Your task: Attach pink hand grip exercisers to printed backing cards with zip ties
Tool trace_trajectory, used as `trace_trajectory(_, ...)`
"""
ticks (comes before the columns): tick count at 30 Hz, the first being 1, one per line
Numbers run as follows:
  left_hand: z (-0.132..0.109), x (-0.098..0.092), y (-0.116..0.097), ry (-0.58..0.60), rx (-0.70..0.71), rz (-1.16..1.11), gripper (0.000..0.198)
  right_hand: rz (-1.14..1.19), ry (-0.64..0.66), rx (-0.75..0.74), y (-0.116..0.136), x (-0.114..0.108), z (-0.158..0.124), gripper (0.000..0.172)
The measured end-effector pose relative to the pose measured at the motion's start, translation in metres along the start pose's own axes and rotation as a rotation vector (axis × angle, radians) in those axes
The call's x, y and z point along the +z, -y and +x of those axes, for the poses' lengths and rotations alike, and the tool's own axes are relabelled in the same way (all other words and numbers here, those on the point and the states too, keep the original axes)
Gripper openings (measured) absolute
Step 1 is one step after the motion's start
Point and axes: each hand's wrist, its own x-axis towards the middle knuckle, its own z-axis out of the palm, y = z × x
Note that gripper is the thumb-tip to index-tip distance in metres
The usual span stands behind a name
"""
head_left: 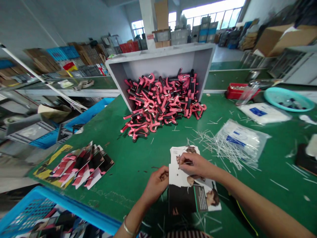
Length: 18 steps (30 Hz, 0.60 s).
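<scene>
A printed backing card [183, 198] with small holes lies in front of me, overlapping further cards [174, 151] beneath its far end. My left hand [157, 181] has its fingers curled and closed on the card's left edge. Over the card's upper part, my right hand [195, 164] is closed in a pinch; what its fingertips hold, if anything, is too small to make out. Thin white plastic ties [223, 147] lie strewn to the right, beside a clear plastic bag [244, 142] of more.
A grey crate [160, 55] on its side spills pink-and-black handled tools [160, 99] onto the green table [133, 155]. Carded tools [81, 165] lie at left, above a blue basket [37, 195]. A red box [237, 91] and turquoise tray [274, 96] stand at the back right.
</scene>
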Motion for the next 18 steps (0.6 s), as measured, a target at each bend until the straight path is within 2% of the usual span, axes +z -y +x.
trace_trajectory(3,-0.013,-0.003,-0.003,-0.085,-0.048,0.103,0.014,0.136,0.111,0.078,-0.005,-0.003,-0.002,0.014)
trace_trajectory(6,-0.03,-0.009,-0.009,0.015,-0.189,-0.013,0.018,0.25,0.111,0.138,-0.007,-0.003,-0.003,0.019)
trace_trajectory(8,-0.037,-0.012,-0.018,0.101,-0.228,-0.115,0.02,0.312,0.081,0.143,-0.008,-0.002,-0.003,0.022)
trace_trajectory(10,-0.037,-0.015,-0.031,0.141,-0.174,-0.182,0.022,0.393,0.02,0.146,-0.008,-0.002,0.001,0.024)
trace_trajectory(13,-0.024,-0.014,-0.052,0.188,-0.038,-0.177,0.033,0.544,-0.117,0.179,-0.009,-0.002,0.012,0.028)
trace_trajectory(16,-0.006,-0.006,-0.063,0.146,0.163,0.066,0.026,0.663,-0.205,0.194,-0.012,-0.003,0.022,0.032)
trace_trajectory(18,0.001,0.0,-0.059,0.076,0.313,0.263,0.017,0.722,-0.22,0.196,-0.015,-0.003,0.026,0.033)
